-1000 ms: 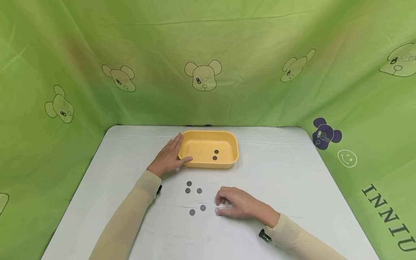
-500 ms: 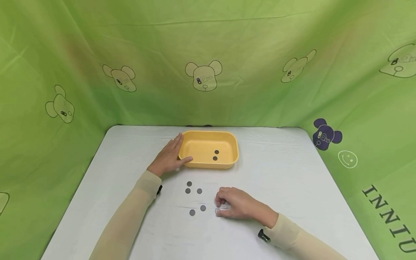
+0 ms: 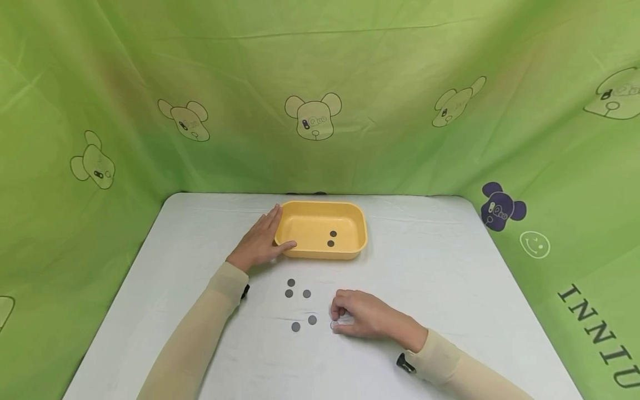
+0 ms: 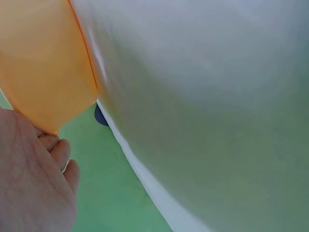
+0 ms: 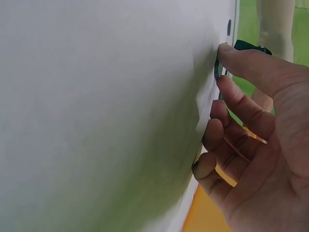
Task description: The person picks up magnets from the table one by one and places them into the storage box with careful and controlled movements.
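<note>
My left hand (image 3: 260, 240) rests against the left end of a yellow rectangular tub (image 3: 320, 254). Its fingers lie straight along the outer wall, and the thumb reaches over the near rim. In the left wrist view the palm (image 4: 34, 179) is beside the tub wall (image 4: 48, 72). My right hand (image 3: 367, 315) is low over the white table, pinching a small grey disc (image 5: 217, 66) at its edges between thumb and index finger. The other fingers curl loosely, tips near the table surface. Two grey discs (image 3: 331, 243) lie inside the tub.
Several more grey discs lie flat left of my right hand: a group nearer the tub (image 3: 289, 293) and a pair closer to me (image 3: 296, 327). The white-covered table (image 3: 430, 266) is enclosed by a green curtain (image 3: 390, 161) printed with bear heads.
The right hand has barely shifted; its index finger sits slightly lower, closer to the thumb at the disc. The left hand, the tub and the other discs have stayed in place.
</note>
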Demonstrator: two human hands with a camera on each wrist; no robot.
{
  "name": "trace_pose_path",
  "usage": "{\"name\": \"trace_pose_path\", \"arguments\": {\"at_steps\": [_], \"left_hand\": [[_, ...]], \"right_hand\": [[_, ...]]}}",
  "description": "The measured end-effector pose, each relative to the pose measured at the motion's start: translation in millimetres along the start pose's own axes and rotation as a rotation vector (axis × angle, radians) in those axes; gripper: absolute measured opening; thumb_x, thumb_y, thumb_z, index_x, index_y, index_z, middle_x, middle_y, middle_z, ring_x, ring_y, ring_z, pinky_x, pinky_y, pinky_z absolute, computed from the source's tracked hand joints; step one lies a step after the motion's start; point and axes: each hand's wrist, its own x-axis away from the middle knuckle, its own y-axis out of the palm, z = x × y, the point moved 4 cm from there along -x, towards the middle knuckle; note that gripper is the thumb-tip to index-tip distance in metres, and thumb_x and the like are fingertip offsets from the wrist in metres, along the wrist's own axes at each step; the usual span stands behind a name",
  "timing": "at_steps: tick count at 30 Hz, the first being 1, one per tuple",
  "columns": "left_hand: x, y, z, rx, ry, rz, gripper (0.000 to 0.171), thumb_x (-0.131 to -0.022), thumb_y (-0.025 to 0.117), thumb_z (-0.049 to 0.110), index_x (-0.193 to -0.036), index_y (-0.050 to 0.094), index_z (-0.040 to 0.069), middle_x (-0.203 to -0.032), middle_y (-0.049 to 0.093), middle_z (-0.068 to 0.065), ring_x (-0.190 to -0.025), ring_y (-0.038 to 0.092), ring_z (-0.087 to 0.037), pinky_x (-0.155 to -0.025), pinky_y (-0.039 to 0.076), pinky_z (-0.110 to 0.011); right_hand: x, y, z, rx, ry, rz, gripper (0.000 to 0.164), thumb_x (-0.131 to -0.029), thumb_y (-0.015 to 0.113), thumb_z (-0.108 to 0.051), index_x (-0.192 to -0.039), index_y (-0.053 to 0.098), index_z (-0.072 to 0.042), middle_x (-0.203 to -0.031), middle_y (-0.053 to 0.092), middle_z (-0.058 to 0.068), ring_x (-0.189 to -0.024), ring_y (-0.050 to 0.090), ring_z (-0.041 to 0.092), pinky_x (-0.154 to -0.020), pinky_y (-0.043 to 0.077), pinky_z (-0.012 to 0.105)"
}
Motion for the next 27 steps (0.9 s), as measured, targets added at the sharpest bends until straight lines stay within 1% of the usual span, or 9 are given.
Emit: {"name": "trace_pose_path", "arguments": {"at_steps": [6, 12, 19, 27], "left_hand": [[0.3, -0.4, 0.0, -0.001, 0.001, -0.001, 0.109, -0.089, 0.035, 0.082, -0.161, -0.003, 0.009, -0.169, -0.004, -0.004, -0.155, 0.0, -0.016, -0.126, 0.002, -0.033], [0.5, 0.3, -0.1, -0.003, 0.0, -0.002, 0.11, -0.089, 0.036, 0.082, -0.161, -0.004, 0.009, -0.169, -0.005, -0.003, -0.155, 0.0, -0.016, -0.126, 0.003, -0.034], [0.0, -0.5, 0.3, -0.001, -0.003, -0.001, 0.109, -0.089, 0.035, 0.082, -0.161, -0.004, 0.009, -0.169, -0.005, -0.003, -0.155, 0.001, -0.017, -0.126, 0.003, -0.034], [-0.3, -0.1, 0.2, -0.006, -0.01, -0.007, 0.109, -0.089, 0.037, 0.082, -0.161, -0.005, 0.011, -0.169, -0.006, -0.002, -0.155, 0.0, -0.016, -0.126, 0.003, -0.034]], "right_hand": [[-0.5, 1.4, -3.5, -0.019, -0.02, -0.017, 0.018, -0.086, 0.079, -0.03, -0.093, 0.062, -0.028, -0.091, 0.056, -0.015, -0.086, 0.056, 0.004, -0.079, 0.05, 0.022], [-1.6, 3.6, -7.6, -0.042, -0.056, -0.041, 0.019, -0.088, 0.078, -0.023, -0.095, 0.06, -0.027, -0.09, 0.055, -0.015, -0.083, 0.054, 0.003, -0.075, 0.048, 0.018], [-1.6, 7.1, -12.7, -0.06, -0.114, -0.045, 0.018, -0.091, 0.073, -0.013, -0.093, 0.059, -0.026, -0.087, 0.057, -0.014, -0.079, 0.054, 0.003, -0.069, 0.046, 0.015], [1.3, 7.1, -17.3, -0.109, -0.132, -0.074, 0.018, -0.093, 0.066, -0.007, -0.095, 0.06, -0.024, -0.088, 0.056, -0.015, -0.079, 0.056, 0.003, -0.069, 0.046, 0.015]]}}
